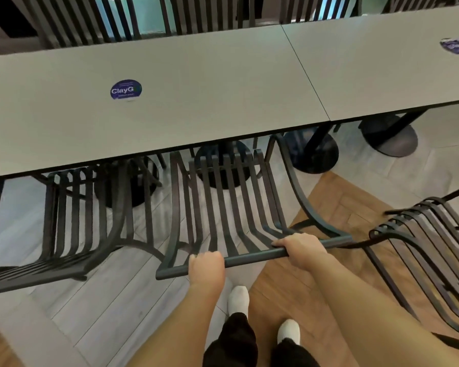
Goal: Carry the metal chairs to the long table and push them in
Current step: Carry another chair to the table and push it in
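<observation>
A black slatted metal chair point(223, 197) stands in front of me, its seat partly under the near edge of the long grey table point(196, 83). My left hand point(206, 263) grips the chair's top back rail left of centre. My right hand point(300, 245) grips the same rail further right. Both hands have fingers curled over the bar. A second metal chair point(74, 215) sits to the left, its seat tucked under the table. A third metal chair point(429, 250) stands apart on the right, away from the table.
Round black pedestal bases point(390, 136) stand under the table. More slatted chair backs point(90, 19) line the far side. Blue round stickers point(126, 89) lie on the tabletop. My feet in white socks point(238, 300) stand on the wood and grey plank floor.
</observation>
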The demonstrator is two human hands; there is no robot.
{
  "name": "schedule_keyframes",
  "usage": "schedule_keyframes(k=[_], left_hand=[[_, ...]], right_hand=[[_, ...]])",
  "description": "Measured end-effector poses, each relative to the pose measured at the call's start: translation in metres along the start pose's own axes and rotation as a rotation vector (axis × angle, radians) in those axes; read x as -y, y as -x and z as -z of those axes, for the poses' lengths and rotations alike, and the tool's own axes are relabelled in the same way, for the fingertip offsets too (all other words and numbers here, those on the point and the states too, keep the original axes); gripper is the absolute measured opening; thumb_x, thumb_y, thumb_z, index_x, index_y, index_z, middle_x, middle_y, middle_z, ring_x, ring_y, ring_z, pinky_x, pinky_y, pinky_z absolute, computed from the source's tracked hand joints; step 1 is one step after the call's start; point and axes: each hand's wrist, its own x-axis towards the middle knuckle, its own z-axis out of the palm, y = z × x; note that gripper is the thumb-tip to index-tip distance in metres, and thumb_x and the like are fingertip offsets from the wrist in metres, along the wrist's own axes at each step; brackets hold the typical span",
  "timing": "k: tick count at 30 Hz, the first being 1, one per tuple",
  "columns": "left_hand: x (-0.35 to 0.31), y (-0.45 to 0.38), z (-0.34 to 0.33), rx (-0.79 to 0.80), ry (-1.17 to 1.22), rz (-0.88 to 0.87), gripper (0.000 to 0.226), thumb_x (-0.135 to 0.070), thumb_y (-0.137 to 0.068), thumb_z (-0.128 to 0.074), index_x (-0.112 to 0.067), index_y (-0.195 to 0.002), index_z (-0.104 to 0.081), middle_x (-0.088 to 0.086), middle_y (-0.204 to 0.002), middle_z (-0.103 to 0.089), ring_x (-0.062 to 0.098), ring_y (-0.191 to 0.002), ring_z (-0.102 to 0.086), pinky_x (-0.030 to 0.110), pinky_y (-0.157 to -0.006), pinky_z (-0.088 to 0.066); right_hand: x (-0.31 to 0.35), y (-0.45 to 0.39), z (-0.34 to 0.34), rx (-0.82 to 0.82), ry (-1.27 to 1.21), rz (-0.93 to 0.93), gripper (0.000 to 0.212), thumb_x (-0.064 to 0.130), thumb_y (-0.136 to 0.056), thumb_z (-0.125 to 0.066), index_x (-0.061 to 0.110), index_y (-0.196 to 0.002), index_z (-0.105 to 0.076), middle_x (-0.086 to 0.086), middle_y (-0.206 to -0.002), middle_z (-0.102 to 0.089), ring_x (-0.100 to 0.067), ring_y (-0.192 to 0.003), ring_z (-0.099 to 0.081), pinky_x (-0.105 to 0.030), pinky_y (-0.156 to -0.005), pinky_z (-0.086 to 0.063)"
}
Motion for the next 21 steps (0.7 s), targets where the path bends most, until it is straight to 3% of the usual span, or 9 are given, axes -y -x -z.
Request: schedule_keyframes(k=[8, 18, 21], left_hand=[[0.013, -0.039, 0.026, -0.008, 0.011, 0.013, 0.017, -0.015, -0.101, -0.053, -0.019, -0.112, -0.066, 0.001, -0.103, -0.070, 0.023, -0.100, -0.064, 0.037, -0.095, -0.043], [0.022, -0.075, 0.043, -0.015, -0.012, 0.019, 0.016, -0.014, -0.100, -0.054, -0.021, -0.108, -0.065, -0.001, -0.098, -0.067, 0.022, -0.097, -0.063, 0.038, -0.098, -0.041], [0.024, -0.076, 0.043, -0.012, -0.005, 0.006, 0.017, -0.014, -0.100, -0.052, -0.021, -0.109, -0.064, 0.000, -0.101, -0.066, 0.022, -0.099, -0.061, 0.038, -0.098, -0.042]], right_hand=[[-0.003, -0.041, 0.029, -0.021, 0.030, 0.010, 0.061, 0.011, -0.101, -0.052, 0.050, -0.147, -0.045, 0.000, -0.138, -0.061, -0.025, -0.125, -0.059, -0.042, -0.104, -0.050], [-0.003, -0.067, 0.050, -0.016, 0.037, 0.017, 0.060, 0.010, -0.101, -0.050, 0.047, -0.148, -0.045, -0.001, -0.126, -0.065, -0.024, -0.112, -0.065, -0.041, -0.095, -0.056], [-0.003, -0.065, 0.051, -0.018, 0.013, 0.026, 0.053, 0.010, -0.100, -0.053, 0.041, -0.142, -0.053, 0.001, -0.120, -0.066, -0.024, -0.108, -0.065, -0.041, -0.093, -0.056]])
